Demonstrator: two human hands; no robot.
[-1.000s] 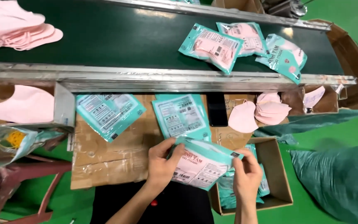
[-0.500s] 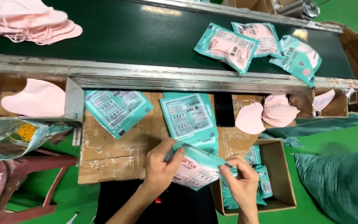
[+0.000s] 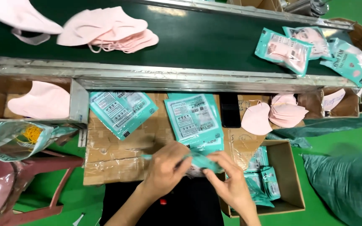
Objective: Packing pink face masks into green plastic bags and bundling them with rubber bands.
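Teal pouch point(image 3: 200, 162) is pinched by fingers of the left hand point(image 3: 164, 169) and right hand point(image 3: 227, 182); better keep edges aligned, press evenly along the seal.

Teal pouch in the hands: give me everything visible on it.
The pouch is a glossy teal plastic-film packet, seen nearly edge-on and creased, so its printed face is mostly hidden; whether it holds anything cannot be told. The left hand grips its left part and the right hand pinches its right end. It sits low over the cardboard worktop, just below a flat teal pack.
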